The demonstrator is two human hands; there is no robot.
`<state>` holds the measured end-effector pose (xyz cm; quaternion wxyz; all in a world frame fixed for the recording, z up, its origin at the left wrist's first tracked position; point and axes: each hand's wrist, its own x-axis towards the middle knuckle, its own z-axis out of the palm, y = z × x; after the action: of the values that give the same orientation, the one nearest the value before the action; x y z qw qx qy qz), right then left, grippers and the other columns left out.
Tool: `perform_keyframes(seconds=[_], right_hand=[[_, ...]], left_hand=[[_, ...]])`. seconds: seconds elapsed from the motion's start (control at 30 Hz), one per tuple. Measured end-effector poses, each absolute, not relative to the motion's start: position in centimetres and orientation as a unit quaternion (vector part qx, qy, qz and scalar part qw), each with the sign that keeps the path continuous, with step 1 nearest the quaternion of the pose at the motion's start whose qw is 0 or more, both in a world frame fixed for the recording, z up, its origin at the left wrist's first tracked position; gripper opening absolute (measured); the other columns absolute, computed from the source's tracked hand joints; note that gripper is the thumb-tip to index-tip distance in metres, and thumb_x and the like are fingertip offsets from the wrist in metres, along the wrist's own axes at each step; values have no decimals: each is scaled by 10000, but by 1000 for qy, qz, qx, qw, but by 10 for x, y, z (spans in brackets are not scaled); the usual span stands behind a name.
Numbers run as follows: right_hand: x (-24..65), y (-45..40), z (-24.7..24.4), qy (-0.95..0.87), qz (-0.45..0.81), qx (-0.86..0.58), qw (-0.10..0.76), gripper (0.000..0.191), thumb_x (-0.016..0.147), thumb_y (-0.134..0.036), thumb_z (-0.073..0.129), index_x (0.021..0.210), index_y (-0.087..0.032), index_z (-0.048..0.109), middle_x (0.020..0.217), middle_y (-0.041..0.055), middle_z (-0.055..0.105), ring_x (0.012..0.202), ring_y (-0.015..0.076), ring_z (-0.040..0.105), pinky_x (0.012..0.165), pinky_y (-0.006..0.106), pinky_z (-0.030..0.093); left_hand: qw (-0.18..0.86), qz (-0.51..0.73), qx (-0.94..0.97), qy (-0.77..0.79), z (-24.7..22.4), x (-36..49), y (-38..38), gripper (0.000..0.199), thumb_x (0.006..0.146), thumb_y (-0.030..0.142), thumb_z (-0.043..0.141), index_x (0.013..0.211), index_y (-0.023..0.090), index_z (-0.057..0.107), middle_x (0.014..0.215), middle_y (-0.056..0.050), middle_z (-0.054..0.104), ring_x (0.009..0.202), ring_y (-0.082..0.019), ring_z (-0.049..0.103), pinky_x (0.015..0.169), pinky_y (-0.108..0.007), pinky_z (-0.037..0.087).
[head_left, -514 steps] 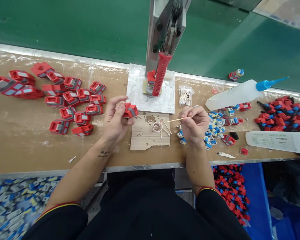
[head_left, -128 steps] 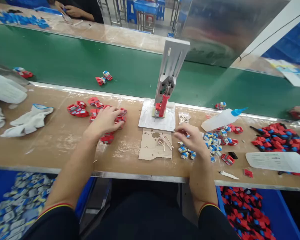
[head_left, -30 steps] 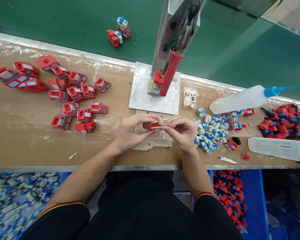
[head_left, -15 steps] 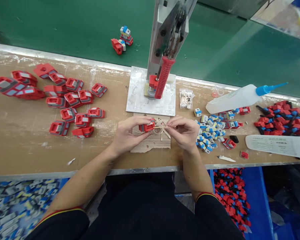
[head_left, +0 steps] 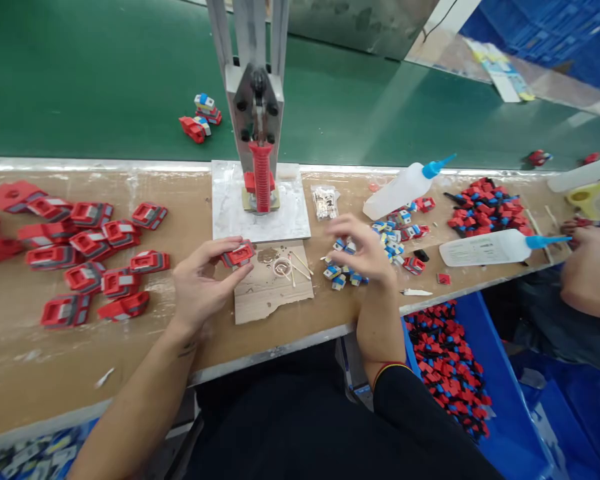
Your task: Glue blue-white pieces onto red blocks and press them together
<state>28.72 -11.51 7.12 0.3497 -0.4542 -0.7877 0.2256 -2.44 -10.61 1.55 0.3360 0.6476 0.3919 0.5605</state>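
My left hand (head_left: 203, 277) grips a red toy vehicle part (head_left: 238, 255) between thumb and fingers, above the cardboard piece (head_left: 260, 303). My right hand (head_left: 363, 247) hovers over a pile of small white and blue blocks (head_left: 347, 272), fingers apart and somewhat blurred, with nothing visible in them. On the cardboard lie a small round lid (head_left: 282, 267) and several cotton swabs (head_left: 300, 265). Many red toy vehicle parts (head_left: 86, 275) are spread on the bench to the left.
A hand press (head_left: 260, 120) with a red handle stands behind the cardboard. Squeeze bottles (head_left: 485, 248), a bag of swabs (head_left: 325, 202), a knife blade (head_left: 417, 292) and a red-black heap (head_left: 493, 208) lie to the right. At the far right is another person's arm (head_left: 590, 273).
My view has turned to the right. My right hand has let go of the cotton swab and moved right over the block pile. My left hand still holds the red part.
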Motion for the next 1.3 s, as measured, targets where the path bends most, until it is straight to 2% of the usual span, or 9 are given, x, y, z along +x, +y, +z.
perform_keyframes(seconds=[0.13, 0.3, 0.37, 0.5, 0.57, 0.73, 0.93, 1.17, 1.3], right_hand=[[321, -103, 80, -663, 66, -718, 200, 128, 938, -258, 674, 1042, -200, 722, 1076, 129, 769, 1034, 298, 686, 951, 452, 548], [323, -80, 69, -627, 101, -770, 67, 170, 841, -123, 689, 994, -190, 722, 1074, 165, 777, 1093, 336, 701, 983, 454, 542], [323, -81, 68, -635, 117, -753, 131, 217, 861, -149, 685, 1074, -188, 701, 1073, 129, 777, 1013, 275, 722, 926, 414, 577], [307, -92, 72, -626, 280, -531, 498, 404, 908, -360, 732, 1280, -268, 604, 1053, 31, 743, 837, 160, 738, 653, 269, 587], [285, -95, 74, -604, 358, -397, 591, 406, 913, -432, 753, 1277, -330, 605, 1054, 5, 729, 775, 133, 739, 556, 229, 552], [228, -98, 71, -584, 424, -313, 617, 439, 858, -556, 816, 1200, -331, 658, 1133, 32, 736, 691, 119, 729, 541, 238, 599], [205, -116, 65, -598, 392, -298, 632, 427, 882, -382, 844, 1287, -372, 708, 1339, 46, 696, 827, 132, 778, 676, 258, 684], [194, -126, 65, -669, 243, -390, 584, 441, 923, -279, 797, 1347, -319, 681, 1276, 93, 724, 935, 177, 760, 727, 294, 692], [190, -127, 64, -702, 173, -408, 558, 421, 896, -300, 832, 1300, -295, 715, 1154, 80, 756, 839, 169, 735, 698, 305, 670]], left_hand=[[354, 575, 618, 402, 17, -23, -104, 362, 788, 255, 906, 1124, 241, 773, 1130, -46, 808, 1009, -230, 788, 929, -396, 681], [374, 579, 601, 404, 15, -25, -105, 395, 800, 290, 902, 1154, 227, 740, 1199, -73, 788, 1078, -239, 781, 988, -392, 666], [400, 576, 590, 400, 14, -24, -104, 410, 821, 331, 891, 1176, 218, 719, 1235, -96, 779, 1059, -236, 789, 971, -387, 671], [458, 576, 576, 355, 20, -14, -99, 423, 843, 382, 883, 1179, 210, 693, 1225, -128, 785, 1021, -228, 802, 915, -358, 683], [468, 578, 585, 323, 28, -6, -95, 410, 857, 375, 874, 1189, 221, 692, 1168, -110, 799, 1008, -220, 805, 899, -345, 687], [470, 583, 600, 281, 47, 11, -89, 411, 894, 372, 841, 1249, 241, 681, 1101, -85, 809, 987, -207, 806, 859, -315, 695], [483, 578, 578, 313, 43, 7, -99, 434, 896, 379, 832, 1261, 208, 670, 1147, -110, 806, 1025, -222, 810, 889, -310, 690], [491, 569, 575, 324, 43, 8, -108, 374, 930, 295, 768, 1281, 187, 700, 1166, -114, 815, 1006, -219, 822, 913, -291, 686], [383, 563, 646, 344, 45, 8, -110, 337, 964, 242, 719, 1298, 197, 709, 1252, -112, 799, 1055, -220, 814, 959, -316, 681]])
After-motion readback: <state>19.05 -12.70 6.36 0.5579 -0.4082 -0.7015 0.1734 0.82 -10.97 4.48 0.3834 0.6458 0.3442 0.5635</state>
